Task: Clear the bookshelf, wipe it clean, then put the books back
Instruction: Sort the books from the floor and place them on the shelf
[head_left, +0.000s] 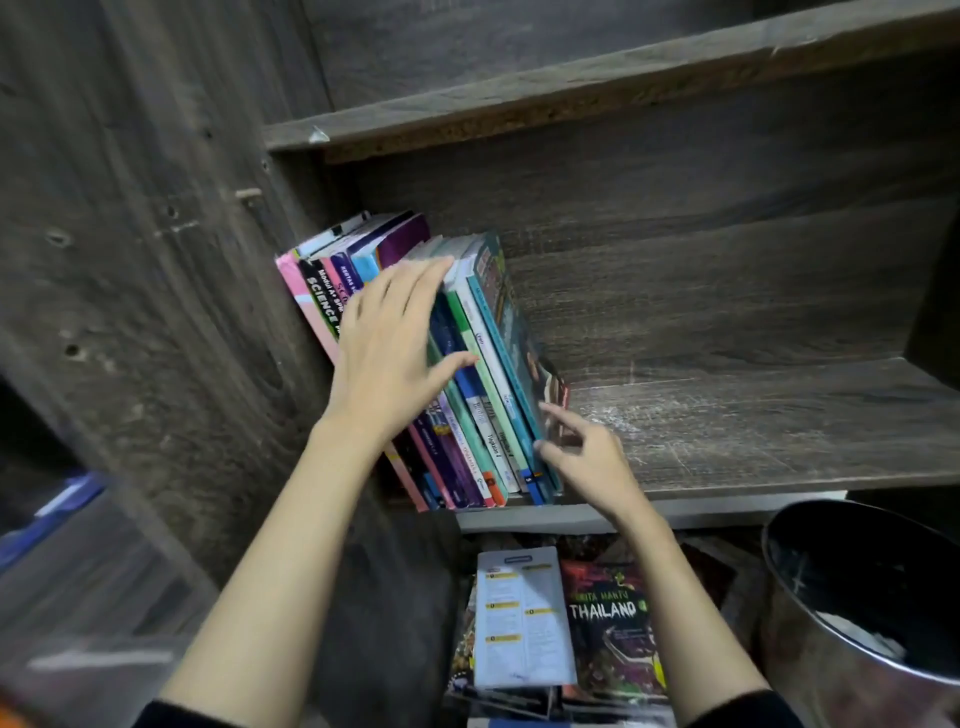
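**Both hands on a leaning row of books**

Bare forearms rise from dark sleeves at the bottom edge. The left hand (387, 353) lies flat with straight fingers, pressing the spines of the row of books (493, 415), which tilts toward the side wall (182, 312) at centre frame. The right hand (587, 457), fingers loosely bent, touches the outermost book low down and encloses nothing. More books (608, 623) lie stacked at bottom centre, so clearing or restocking appears partly done; wiping cannot be judged. Scuffed shelf board (753, 431) shows right of the row, giving sideways room. The bin (841, 649) at lower right sits near the right forearm.
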